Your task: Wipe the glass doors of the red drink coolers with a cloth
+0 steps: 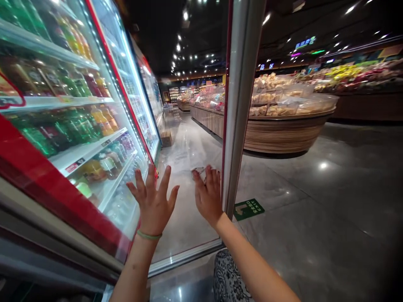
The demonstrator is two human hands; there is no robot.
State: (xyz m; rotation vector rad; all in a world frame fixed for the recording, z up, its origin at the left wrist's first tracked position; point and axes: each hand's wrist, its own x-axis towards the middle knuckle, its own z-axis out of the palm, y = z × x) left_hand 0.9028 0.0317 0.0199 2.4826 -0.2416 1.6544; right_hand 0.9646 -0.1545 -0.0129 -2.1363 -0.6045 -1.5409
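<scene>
Both hands [181, 197] press the glass door [189, 159] beside the bottle-filled cooler [63, 126].

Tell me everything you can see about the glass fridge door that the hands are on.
The glass door stands swung open, a clear pane in a silver metal frame with a thin red strip along its upright edge. The shop floor shows through the glass. The right hand lies flat on the pane beside the frame; the left hand, fingers spread, is raised at the glass, contact unclear. Left of it stand the lit bottle shelves.
</scene>
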